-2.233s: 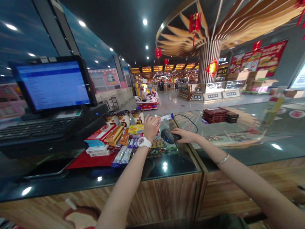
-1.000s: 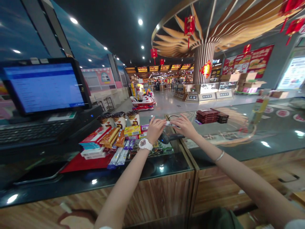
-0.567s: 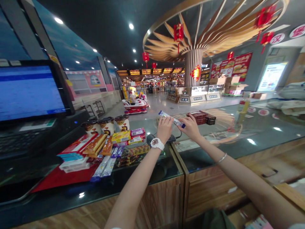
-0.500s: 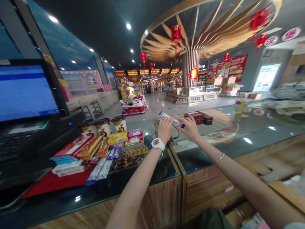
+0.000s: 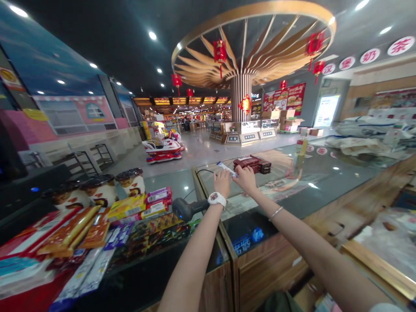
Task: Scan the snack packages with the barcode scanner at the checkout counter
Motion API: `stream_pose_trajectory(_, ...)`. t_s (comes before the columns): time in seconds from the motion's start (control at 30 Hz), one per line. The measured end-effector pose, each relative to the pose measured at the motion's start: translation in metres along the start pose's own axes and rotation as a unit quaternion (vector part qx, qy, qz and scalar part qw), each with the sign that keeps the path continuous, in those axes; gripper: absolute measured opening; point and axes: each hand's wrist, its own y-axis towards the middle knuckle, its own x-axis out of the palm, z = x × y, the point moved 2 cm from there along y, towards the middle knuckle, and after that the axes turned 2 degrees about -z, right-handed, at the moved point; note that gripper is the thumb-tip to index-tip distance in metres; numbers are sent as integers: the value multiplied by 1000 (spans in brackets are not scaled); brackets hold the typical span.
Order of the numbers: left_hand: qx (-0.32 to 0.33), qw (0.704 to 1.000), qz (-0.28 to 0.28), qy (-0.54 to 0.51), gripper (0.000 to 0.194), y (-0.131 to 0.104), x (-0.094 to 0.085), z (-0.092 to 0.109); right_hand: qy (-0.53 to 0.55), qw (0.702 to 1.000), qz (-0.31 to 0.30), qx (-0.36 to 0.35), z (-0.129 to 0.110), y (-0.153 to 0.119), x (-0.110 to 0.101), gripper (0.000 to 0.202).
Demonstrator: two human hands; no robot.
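Both my hands hold a small blue-and-white wrapped snack bar above the glass counter. My left hand, with a white watch on its wrist, grips the bar's left part. My right hand, with a thin bracelet on its wrist, pinches the right end. A dark handheld barcode scanner lies on the counter just left of my left forearm, its cable running behind my hands.
Snack packets and several cup-shaped tubs crowd the counter at left. A stack of dark red boxes and a yellow bottle stand beyond my hands. White sacks lie at far right. A mall hall opens behind.
My right hand let go of the scanner and joined the left on the snack bar. Both hands carried it to the right. My head turned right, so the monitor left the view.
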Motion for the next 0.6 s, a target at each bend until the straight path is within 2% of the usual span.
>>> stream_pose_trajectory(0.2,2,998,-63,1,52,-2,19,-8,-41,996,-66,34,-1,8,21,29)
stream_pose_trajectory(0.37,24,993,-111,26,45,-4,27,-8,-43,994,-88,48,1,12,29,30)
stream_pose_trajectory(0.47,38,988,-141,43,43,-5,29,-6,-31,991,-121,37,5,12,34,26)
stream_pose_trajectory(0.6,40,989,-140,40,42,-7,27,-3,-7,987,-160,-6,14,7,43,30)
